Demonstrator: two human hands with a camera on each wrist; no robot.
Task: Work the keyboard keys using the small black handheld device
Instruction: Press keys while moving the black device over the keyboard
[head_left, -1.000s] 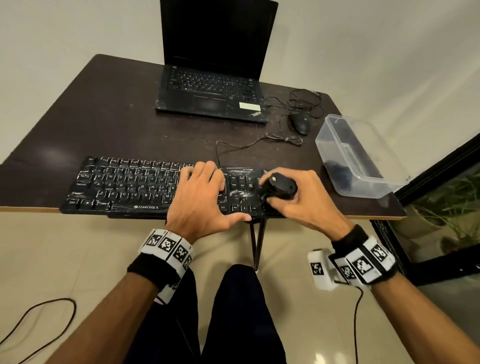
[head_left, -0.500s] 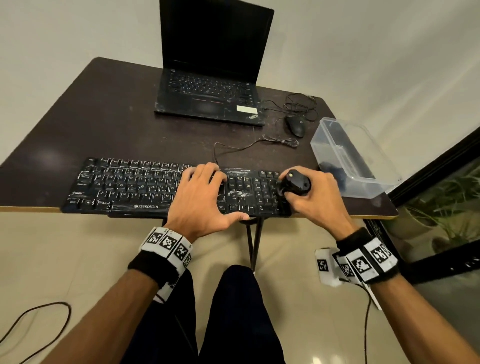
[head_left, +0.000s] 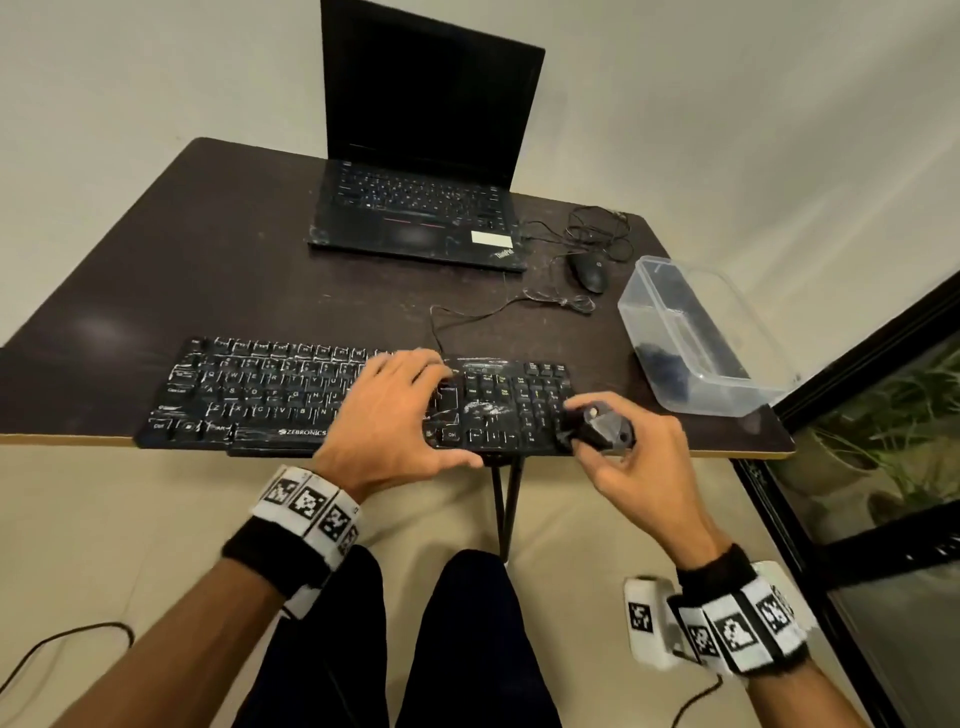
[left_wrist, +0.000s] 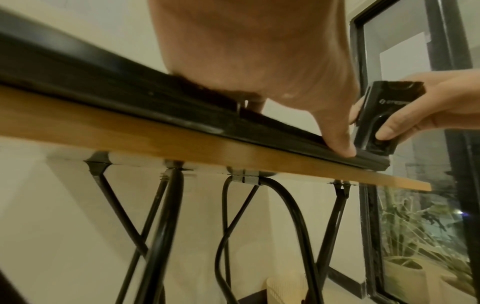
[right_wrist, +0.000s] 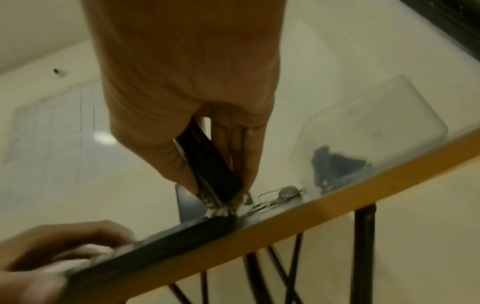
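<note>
At table edge, right hand: my right hand (head_left: 641, 457) grips the small black device (head_left: 597, 428) with curled fingers, its tip on the keyboard's right end.
Left hand: my left hand (head_left: 387, 415) rests flat on the keyboard (head_left: 249, 389), fingers relaxed.
Farther: plastic box (head_left: 691, 338), mouse (head_left: 589, 273), laptop (head_left: 415, 208).

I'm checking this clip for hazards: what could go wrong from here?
The keyboard overhangs the table front edge; only the left hand steadies it, so pressure from the device, gripped by the right hand at the keyboard's right end, might shift or tip it.
</note>
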